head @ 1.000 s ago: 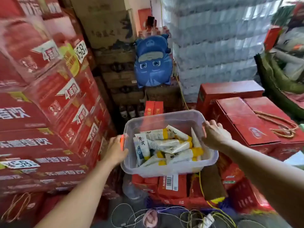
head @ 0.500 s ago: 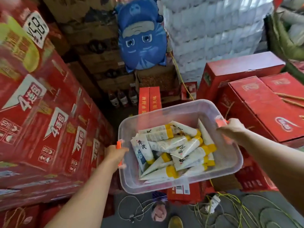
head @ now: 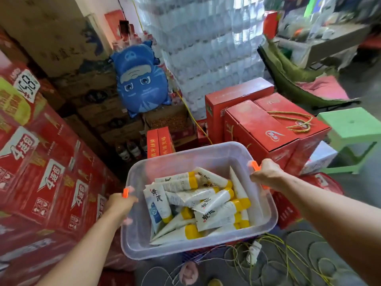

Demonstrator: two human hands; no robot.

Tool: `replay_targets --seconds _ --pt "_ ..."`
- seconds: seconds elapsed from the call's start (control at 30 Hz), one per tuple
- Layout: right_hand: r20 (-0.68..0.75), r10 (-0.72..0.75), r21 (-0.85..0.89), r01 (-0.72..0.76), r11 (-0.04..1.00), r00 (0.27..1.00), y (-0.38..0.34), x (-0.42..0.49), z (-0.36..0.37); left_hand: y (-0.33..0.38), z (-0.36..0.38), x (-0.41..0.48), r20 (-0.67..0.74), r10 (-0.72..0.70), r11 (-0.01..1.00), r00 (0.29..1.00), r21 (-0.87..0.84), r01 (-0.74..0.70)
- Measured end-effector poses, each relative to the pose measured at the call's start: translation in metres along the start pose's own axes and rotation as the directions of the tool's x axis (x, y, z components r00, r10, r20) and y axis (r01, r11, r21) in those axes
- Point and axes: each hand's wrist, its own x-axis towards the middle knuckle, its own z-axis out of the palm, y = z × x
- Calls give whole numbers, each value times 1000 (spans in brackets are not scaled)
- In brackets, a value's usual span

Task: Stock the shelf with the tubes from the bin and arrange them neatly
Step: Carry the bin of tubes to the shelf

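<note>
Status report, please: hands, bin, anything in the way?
Left hand, right hand grip the bin by orange handles. Tubes heaped inside. Cables on floor below.

This is a shop's stockroom, or the crowded back of a small grocery. Stacked red retail cartons [head: 51, 172] fill the left of the frame, one bearing a price sticker [head: 28, 85] at upper left, and shrink-wrapped packs of bottles [head: 206, 48] tower at top centre. Red gift boxes [head: 257, 129] with cord handles sit at centre right, brown cartons [head: 61, 38] are piled at upper left, and a clear bin [head: 185, 153] at lower centre holds many identical tubes [head: 206, 203].
</note>
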Motion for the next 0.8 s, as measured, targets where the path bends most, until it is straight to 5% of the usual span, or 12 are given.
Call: replay_targets --seconds 0.47,0.8 --pt "-216 250 325 -172 930 944 344 -208 -137 -7 153 -296 282 350 883 893 218 -415" --pt "-345 614 542 -383 748 710 603 -310 -241 73 362 -500 607 448 675 657 252 -693"
